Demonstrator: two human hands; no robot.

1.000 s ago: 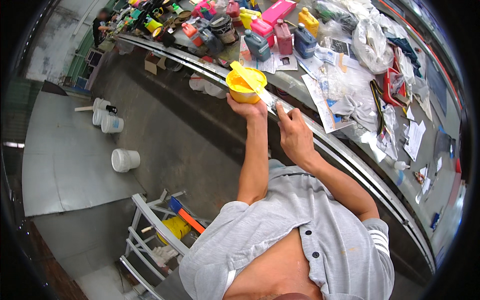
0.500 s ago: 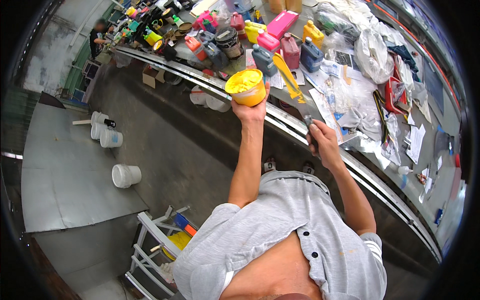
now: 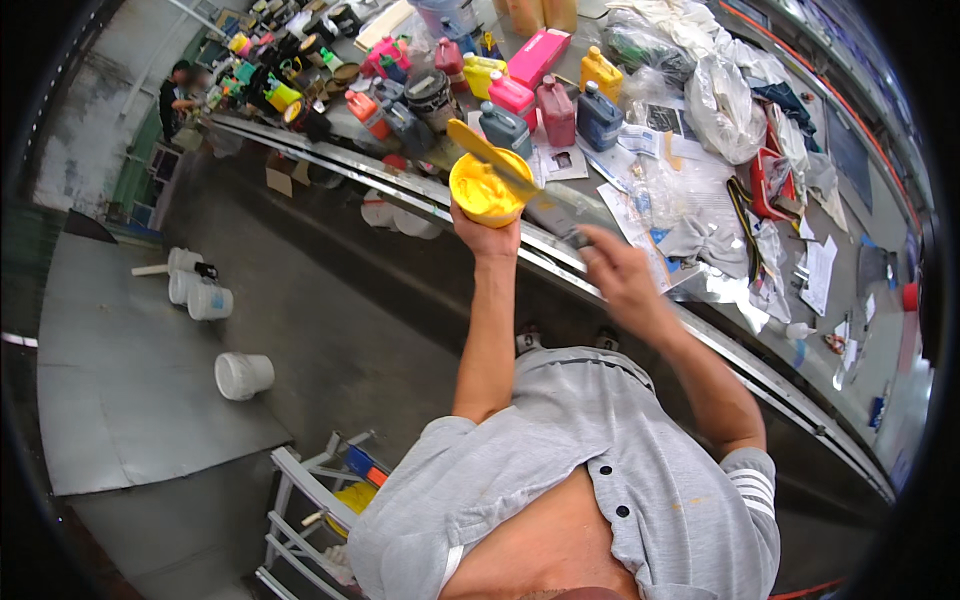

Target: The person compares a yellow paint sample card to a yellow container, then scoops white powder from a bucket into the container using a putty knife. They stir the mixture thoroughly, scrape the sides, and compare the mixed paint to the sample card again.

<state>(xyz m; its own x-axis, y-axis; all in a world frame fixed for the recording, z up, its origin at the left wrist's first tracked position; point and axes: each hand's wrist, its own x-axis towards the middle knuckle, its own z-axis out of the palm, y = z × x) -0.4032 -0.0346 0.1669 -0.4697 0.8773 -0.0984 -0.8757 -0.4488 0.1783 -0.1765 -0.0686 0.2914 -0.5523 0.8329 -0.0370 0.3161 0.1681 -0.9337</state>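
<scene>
My left hand (image 3: 487, 236) is closed around the lower part of a round tub of thick yellow paste (image 3: 480, 190), its open top facing up. In my right hand (image 3: 622, 275) is the handle of a long, flat spatula (image 3: 548, 208). The spatula's blade is coated in yellow toward its tip and slants across the tub's rim, over the paste. Whether the blade touches the paste I cannot tell. Some fingers of the right hand are blurred by motion. Both hands are held near the edge of the long workbench.
Several coloured jugs, among them a blue jug (image 3: 598, 117) and a pink box (image 3: 538, 57), stand on the bench beyond my hands. Papers, plastic bags (image 3: 722, 110) and a red basket (image 3: 770, 185) lie to the right. White buckets (image 3: 244, 375) stand at left. Another person (image 3: 172, 100) is at the far left.
My right hand has moved left and slightly up, and the spatula has swung from beside the tub to over it. The tub is tilted a little more toward me.
</scene>
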